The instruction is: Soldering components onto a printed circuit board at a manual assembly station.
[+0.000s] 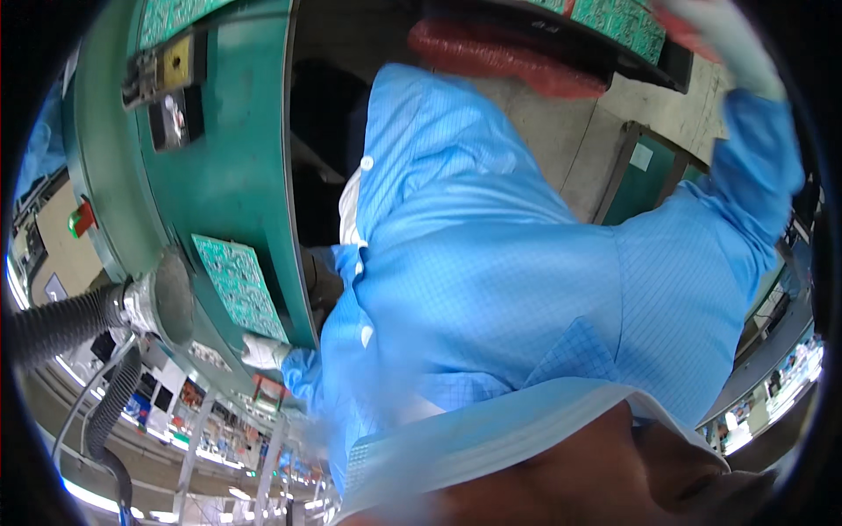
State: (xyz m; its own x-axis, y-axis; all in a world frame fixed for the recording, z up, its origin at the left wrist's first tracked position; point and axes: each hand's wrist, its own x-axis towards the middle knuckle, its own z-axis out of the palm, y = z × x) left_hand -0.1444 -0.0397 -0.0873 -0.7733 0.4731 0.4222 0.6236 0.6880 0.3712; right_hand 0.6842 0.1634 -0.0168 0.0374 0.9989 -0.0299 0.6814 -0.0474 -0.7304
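Note:
My left hand [265, 352], in a white glove, is at the green work table on the left. Its fingers are closed on the near end of a green circuit board [239, 285], which lies at a slant over the table with a dark shadow beside it. My right arm, in a blue sleeve, reaches out to the far right. The right hand [724, 35], also in a pale glove, is smeared by motion beside a black tray [677, 68]. More green circuit boards [618, 28] lie in that tray. Its fingers cannot be made out.
A fume-extraction funnel [174, 298] on a black corrugated hose [66, 323] stands by the table. Farther up are a yellow-and-black fixture [178, 63], a small black box [175, 116] and another circuit board [171, 17]. Red bubble wrap [500, 60] hangs under the tray. A green cabinet [633, 184] stands right.

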